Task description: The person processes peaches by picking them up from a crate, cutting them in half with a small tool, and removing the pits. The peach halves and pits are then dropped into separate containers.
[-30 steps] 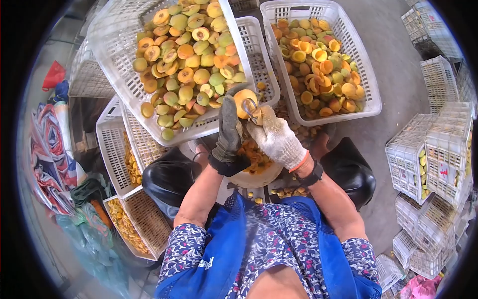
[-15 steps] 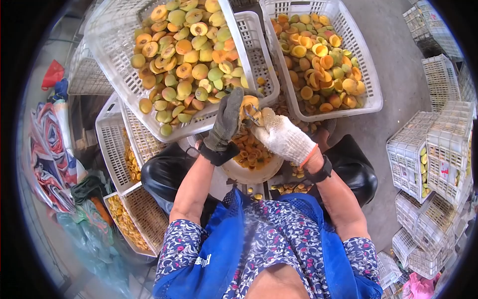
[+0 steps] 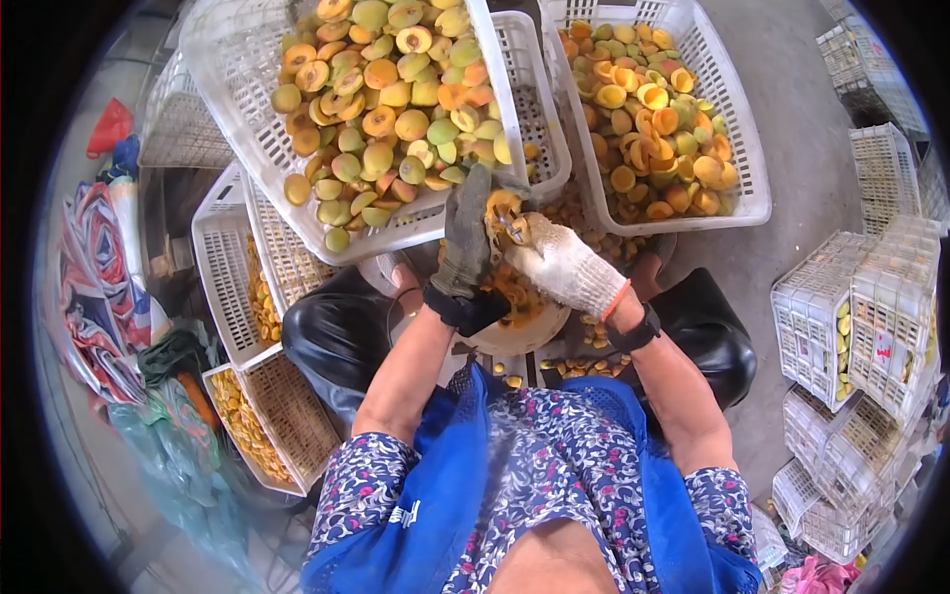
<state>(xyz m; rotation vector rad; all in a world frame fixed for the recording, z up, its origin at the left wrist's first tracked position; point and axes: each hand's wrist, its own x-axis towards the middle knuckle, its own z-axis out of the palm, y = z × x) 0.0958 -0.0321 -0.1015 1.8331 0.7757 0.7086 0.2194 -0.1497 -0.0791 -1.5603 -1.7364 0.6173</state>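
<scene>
My left hand (image 3: 463, 238), in a dark grey glove, holds an orange fruit half (image 3: 501, 210) by its edge. Closed around a small metal tool (image 3: 512, 230), my right hand (image 3: 562, 259) wears a white knitted glove, and the tool's tip is at the fruit's cut face. Beneath both hands stands a pale round bowl (image 3: 510, 340) of orange fruit pieces, partly hidden by the gloves. A tilted white crate (image 3: 287, 226) full of fruit halves lies just beyond my left hand. Another white crate (image 3: 683, 224) of fruit halves is beyond my right hand.
Smaller crates (image 3: 226, 292) with orange pieces stand at the left, near a crumpled striped sheet (image 3: 99, 267) and green plastic (image 3: 183, 465). Stacked white crates (image 3: 811, 297) line the right side. Loose pieces (image 3: 589, 367) lie on the floor by my knees.
Both hands stay together at the fruit half, and the tool shows more clearly on its cut face. The crates and bowl appear shifted slightly right in the view.
</scene>
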